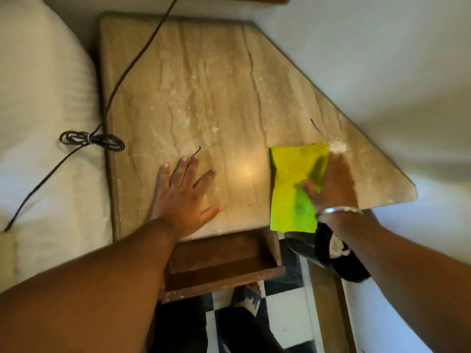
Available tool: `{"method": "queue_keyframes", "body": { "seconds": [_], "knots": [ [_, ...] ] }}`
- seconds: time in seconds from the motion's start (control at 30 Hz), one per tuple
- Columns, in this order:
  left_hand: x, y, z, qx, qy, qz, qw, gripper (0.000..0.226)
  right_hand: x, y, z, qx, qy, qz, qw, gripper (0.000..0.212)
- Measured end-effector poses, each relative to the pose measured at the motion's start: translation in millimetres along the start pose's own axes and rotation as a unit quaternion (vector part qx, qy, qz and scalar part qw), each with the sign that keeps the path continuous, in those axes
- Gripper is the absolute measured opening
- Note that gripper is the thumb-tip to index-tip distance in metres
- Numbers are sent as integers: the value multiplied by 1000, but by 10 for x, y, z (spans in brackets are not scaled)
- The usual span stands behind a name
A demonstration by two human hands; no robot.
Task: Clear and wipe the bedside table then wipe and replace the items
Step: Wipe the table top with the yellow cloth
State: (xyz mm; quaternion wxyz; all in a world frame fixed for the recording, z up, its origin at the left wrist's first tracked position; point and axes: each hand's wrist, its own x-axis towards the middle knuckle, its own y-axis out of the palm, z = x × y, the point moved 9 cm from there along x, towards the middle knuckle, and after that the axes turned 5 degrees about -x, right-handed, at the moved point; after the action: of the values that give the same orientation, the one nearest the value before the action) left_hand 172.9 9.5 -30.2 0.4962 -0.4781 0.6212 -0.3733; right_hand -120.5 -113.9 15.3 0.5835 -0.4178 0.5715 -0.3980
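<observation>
The bedside table [204,85] has a beige marble-like top, dusty, with white crumbs near its right edge. A yellow-green cloth [290,189] lies flat on the top at the right front. My right hand [334,184] presses on the cloth, fingers spread over it, with a metal bangle at the wrist. My left hand [183,194] rests flat and open on the table top near the front edge, fingers apart, holding nothing. A small pile of white debris [337,148] sits just beyond the cloth.
A black cable [132,64] runs across the table's left side to a coiled bundle [91,140] on the white bed [38,123]. The table's wooden drawer [221,261] stands open below. A black bin with debris [328,253] sits under the right edge. White wall on the right.
</observation>
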Motion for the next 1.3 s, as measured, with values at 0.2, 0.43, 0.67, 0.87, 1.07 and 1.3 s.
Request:
{"method": "queue_keyframes", "body": {
  "seconds": [0.2,0.43,0.67,0.87,1.07,1.3],
  "knots": [
    [741,-78,-211,11,47,-40,998,85,48,512,467,-53,-45,-13,997,83],
    [754,-90,-198,7,55,-64,996,90,111,518,-512,-40,147,-80,985,72],
    [780,-76,-191,12,40,-47,998,89,1097,163,-486,-64,229,-48,970,68],
    [787,-96,-175,13,33,-50,998,88,86,536,808,-85,-220,10,972,73],
    [774,-77,-184,5,36,-64,997,92,576,415,-1537,-81,150,20,985,82],
    [771,-79,-170,-4,30,-58,998,96,1332,175,-387,-83,163,-33,982,70]
  ]
}}
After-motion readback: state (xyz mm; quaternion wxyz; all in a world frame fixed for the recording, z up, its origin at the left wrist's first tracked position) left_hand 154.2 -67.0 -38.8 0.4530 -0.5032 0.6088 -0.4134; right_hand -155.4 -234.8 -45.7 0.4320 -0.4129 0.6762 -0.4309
